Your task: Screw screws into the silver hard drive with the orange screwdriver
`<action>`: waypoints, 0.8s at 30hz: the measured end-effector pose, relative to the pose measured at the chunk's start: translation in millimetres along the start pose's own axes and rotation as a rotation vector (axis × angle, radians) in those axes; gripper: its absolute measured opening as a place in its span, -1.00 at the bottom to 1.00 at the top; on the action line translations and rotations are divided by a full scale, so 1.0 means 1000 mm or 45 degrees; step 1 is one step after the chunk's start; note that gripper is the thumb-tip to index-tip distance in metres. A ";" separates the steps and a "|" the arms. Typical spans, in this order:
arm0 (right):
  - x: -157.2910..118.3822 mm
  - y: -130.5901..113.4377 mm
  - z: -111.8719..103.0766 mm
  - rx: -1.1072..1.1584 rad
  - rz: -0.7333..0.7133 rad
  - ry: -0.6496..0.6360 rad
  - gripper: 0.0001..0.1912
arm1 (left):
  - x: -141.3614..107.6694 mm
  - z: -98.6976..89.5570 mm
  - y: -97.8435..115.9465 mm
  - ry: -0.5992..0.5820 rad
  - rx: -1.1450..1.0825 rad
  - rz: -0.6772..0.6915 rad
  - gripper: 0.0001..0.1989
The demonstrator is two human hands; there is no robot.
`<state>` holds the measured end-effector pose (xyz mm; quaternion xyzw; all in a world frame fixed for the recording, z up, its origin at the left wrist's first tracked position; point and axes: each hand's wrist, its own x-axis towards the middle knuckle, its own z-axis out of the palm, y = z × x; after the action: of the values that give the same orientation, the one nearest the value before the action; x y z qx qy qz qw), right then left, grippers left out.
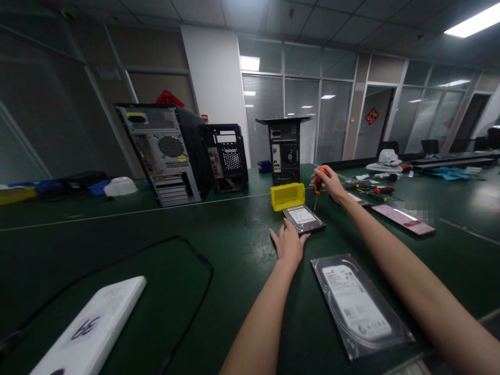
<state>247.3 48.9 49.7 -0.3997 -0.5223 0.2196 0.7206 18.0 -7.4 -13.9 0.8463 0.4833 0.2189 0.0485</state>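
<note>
A hard drive (303, 216) with a white label lies flat on the green table. My left hand (289, 242) rests at its near left edge, fingers spread and touching it. In my right hand (328, 182) is a screwdriver (318, 185) with an orange and black handle, held upright. Its thin shaft points down at the drive's far right corner; whether the tip touches cannot be made out. Just behind the drive stands a yellow plastic tray (288, 197), open side facing me. Nearer to me, between my forearms, lies a larger-looking second hard drive (355, 302).
Computer cases (167, 151) stand along the back left, another case (287, 151) behind the tray. Right of my hand are a pink-screened phone (404, 219) and scattered tools (383, 191). At front left lie a white power bank (91, 328) and a black cable (209, 271).
</note>
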 end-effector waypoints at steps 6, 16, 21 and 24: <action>-0.002 -0.004 0.007 -0.014 -0.056 -0.051 -0.57 | -0.001 0.000 0.000 0.018 0.006 0.006 -0.25; 0.001 0.000 0.005 0.035 0.029 -0.055 -0.59 | -0.001 0.001 -0.001 0.009 0.032 0.007 -0.29; 0.002 0.001 -0.001 0.029 -0.003 -0.038 -0.58 | 0.000 0.002 -0.001 0.010 0.009 0.001 -0.28; 0.002 -0.001 -0.004 0.002 -0.036 -0.025 -0.61 | 0.000 0.002 -0.002 0.021 0.012 0.012 -0.29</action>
<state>251.5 48.2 50.8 -0.3895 -0.5348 0.2135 0.7188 17.8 -6.2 -16.3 0.8469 0.4807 0.2238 0.0395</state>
